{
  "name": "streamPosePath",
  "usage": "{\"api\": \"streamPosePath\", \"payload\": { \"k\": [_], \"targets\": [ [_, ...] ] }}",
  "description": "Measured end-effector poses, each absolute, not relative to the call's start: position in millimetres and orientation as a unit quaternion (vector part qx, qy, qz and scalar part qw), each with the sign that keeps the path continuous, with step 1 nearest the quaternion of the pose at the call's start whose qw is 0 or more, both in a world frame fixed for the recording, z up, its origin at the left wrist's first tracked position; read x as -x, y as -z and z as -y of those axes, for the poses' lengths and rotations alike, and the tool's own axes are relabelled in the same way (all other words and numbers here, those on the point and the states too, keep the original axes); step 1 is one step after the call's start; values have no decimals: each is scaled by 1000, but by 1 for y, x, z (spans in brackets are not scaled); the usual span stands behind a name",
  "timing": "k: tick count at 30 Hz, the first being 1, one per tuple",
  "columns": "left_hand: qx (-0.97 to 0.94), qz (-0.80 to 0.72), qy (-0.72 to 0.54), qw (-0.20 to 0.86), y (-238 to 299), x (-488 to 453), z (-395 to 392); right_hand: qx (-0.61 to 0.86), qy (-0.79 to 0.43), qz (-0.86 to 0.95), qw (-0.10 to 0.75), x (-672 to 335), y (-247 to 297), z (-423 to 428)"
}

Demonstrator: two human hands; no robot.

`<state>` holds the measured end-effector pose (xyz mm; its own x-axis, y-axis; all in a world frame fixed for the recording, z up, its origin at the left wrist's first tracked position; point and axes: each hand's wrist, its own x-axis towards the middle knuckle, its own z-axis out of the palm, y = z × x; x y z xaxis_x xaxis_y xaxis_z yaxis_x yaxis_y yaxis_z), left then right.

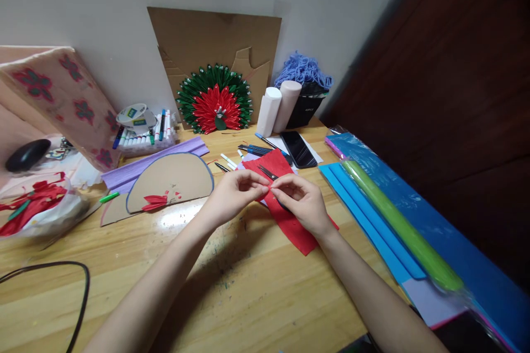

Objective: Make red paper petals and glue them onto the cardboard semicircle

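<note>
My left hand (236, 194) and my right hand (304, 203) meet over the desk, fingertips pinched together on a small piece of red paper (269, 188). Most of that piece is hidden by the fingers. Below the hands lies a red crepe paper strip (296, 231), with scissors (268, 171) resting on it, partly covered by my right hand. Left of my hands, a half-round cardboard piece (182, 174) with a blue edge carries red paper petals (155, 202) and small scraps.
A cardboard panel (211, 33) with a green and red paper fan (215, 102) leans on the wall. Around are a phone (298, 149), markers (165, 124), purple crepe paper (192, 146), a bag of red scraps (45, 198), a black cable (85, 287) and a green roll (397, 220).
</note>
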<state>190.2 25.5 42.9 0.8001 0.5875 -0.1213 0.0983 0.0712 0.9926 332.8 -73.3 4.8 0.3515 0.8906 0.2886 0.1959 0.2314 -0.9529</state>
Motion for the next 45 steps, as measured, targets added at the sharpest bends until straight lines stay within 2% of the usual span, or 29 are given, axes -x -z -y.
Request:
{"api": "streamPosePath", "payload": {
  "k": [21,31,45],
  "targets": [
    [-658,-252,-189,684,-47,-192,-22,539,-344,454,620,-334,-11,72],
    [-638,-248,-213,698,-40,-194,-21,565,-259,485,615,-333,-10,75],
    [-759,-273,-220,548,-48,-190,-16,575,-237,505,598,-333,-7,74]
  ]
}}
